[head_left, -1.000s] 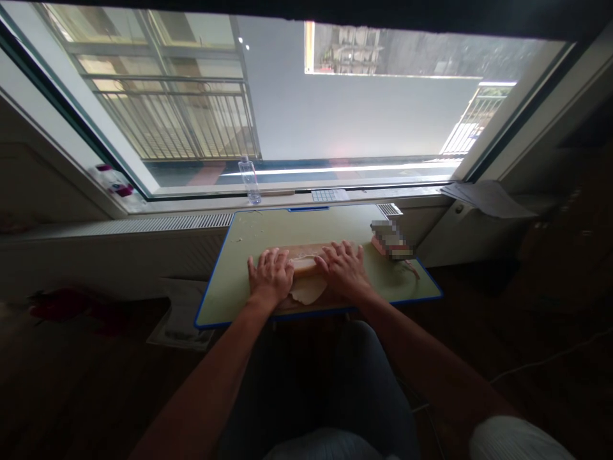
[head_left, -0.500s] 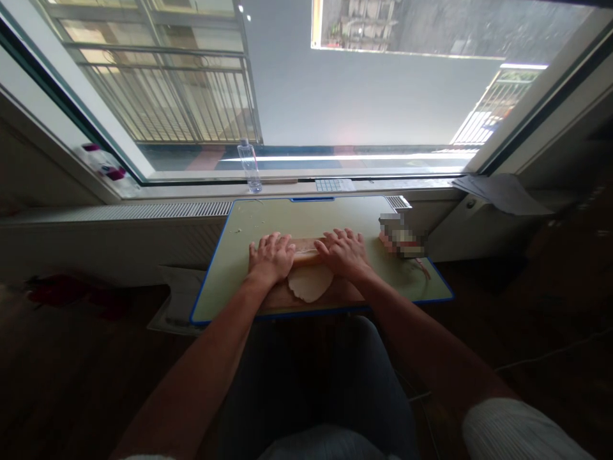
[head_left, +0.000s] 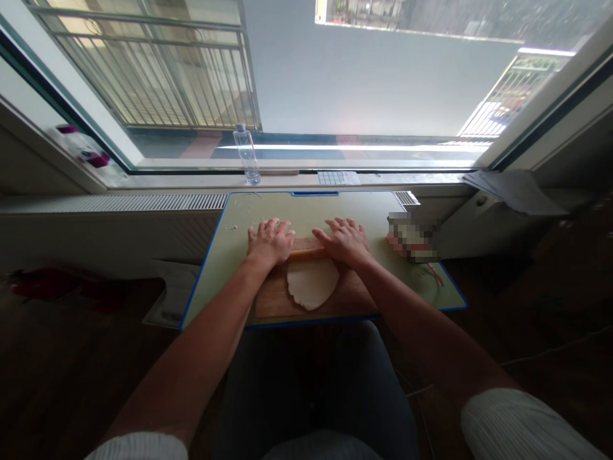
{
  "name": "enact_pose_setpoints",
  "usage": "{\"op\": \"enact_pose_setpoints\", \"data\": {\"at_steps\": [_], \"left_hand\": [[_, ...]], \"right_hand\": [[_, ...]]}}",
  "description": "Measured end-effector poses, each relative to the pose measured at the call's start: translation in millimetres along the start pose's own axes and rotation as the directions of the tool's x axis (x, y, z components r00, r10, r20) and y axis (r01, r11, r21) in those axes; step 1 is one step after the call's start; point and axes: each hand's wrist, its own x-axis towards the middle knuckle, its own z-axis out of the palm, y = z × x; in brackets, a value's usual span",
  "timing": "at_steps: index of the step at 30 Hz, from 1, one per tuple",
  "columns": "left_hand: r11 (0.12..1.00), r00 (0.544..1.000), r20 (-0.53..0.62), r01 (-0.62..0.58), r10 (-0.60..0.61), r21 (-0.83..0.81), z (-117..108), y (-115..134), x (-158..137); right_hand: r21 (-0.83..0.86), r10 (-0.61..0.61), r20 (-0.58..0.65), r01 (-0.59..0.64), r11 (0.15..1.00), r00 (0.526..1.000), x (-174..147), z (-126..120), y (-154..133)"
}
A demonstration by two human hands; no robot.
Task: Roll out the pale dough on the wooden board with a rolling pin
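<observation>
A wooden rolling pin (head_left: 307, 254) lies crosswise over the far part of a flat, pale sheet of dough (head_left: 311, 284). The dough rests on a brown wooden board (head_left: 352, 300), and its near edge is uneven. My left hand (head_left: 271, 243) presses on the pin's left end with its palm, fingers stretched forward and apart. On the right end lies my right hand (head_left: 343, 240), also palm down with fingers spread. Both hands cover the ends of the pin. Under the board is a pale green folding table (head_left: 230, 255) with a blue rim.
Small dough scraps (head_left: 234, 227) lie at the table's far left. A blurred-out item (head_left: 412, 239) sits on its right side. A clear plastic bottle (head_left: 247, 156) stands on the windowsill, with a gridded card (head_left: 338, 177) farther right. A radiator (head_left: 115, 203) runs below the window.
My hands and the rolling pin have moved forward, away from me, over the dough. More of the dough shows on the near side. My view has shifted slightly.
</observation>
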Motion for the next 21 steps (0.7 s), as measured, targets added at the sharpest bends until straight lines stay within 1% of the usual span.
{"op": "enact_pose_setpoints", "data": {"at_steps": [6, 10, 13, 17, 21], "left_hand": [[1.0, 1.0, 0.02, -0.008, 0.008, 0.0, 1, -3, 14], [1.0, 1.0, 0.023, -0.007, 0.007, 0.004, 1, -3, 14], [1.0, 1.0, 0.008, -0.015, 0.015, 0.007, 1, -1, 6], [0.999, 0.999, -0.031, -0.03, 0.03, 0.011, 2, 2, -9], [0.999, 0.999, -0.036, -0.022, 0.023, 0.023, 2, 7, -26]], "right_hand": [[0.036, 0.006, 0.025, -0.006, 0.999, 1.0, 13, -1, 1], [0.029, 0.004, 0.035, -0.005, 1.0, 0.999, 13, -2, 1], [0.013, 0.007, 0.027, -0.007, 1.0, 1.0, 6, -2, 1], [-0.008, 0.006, -0.035, -0.006, 1.0, 0.999, -11, 1, 1], [-0.059, -0.016, -0.087, 0.01, 0.998, 0.996, -32, 2, 0]]}}
